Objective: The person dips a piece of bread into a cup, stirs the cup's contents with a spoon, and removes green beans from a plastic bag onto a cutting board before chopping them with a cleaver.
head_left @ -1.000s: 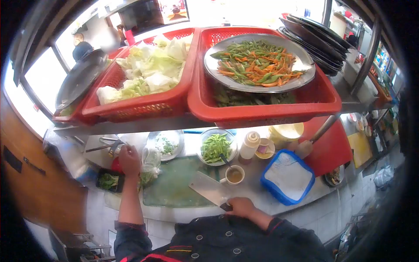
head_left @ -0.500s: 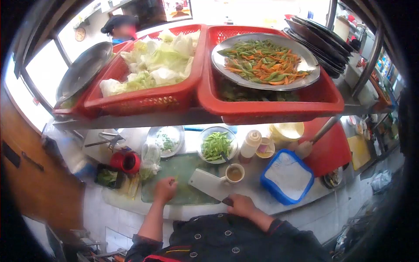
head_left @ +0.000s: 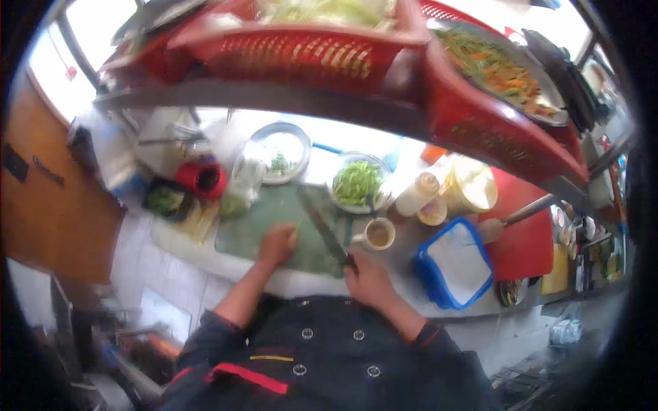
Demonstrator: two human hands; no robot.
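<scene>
Your right hand (head_left: 370, 279) is closed around the handle of the big knife (head_left: 322, 225). The knife's blade points up and to the left, away from you, over the green board (head_left: 247, 226), with its wide side turned mostly out of sight. Your left hand (head_left: 279, 244) is at the green board, left of the knife and apart from it. Its fingers look curled in, but it is blurry, so you can't tell how far shut it is or if it has hold of anything. Just past the board is a round bowl (head_left: 338, 203) with cut green bits (head_left: 357, 183) in it. A cup (head_left: 388, 243) with something brown inside is right of the knife. The blue tub (head_left: 435, 291) with white stuff is farther right, near a red board (head_left: 531, 240).
</scene>
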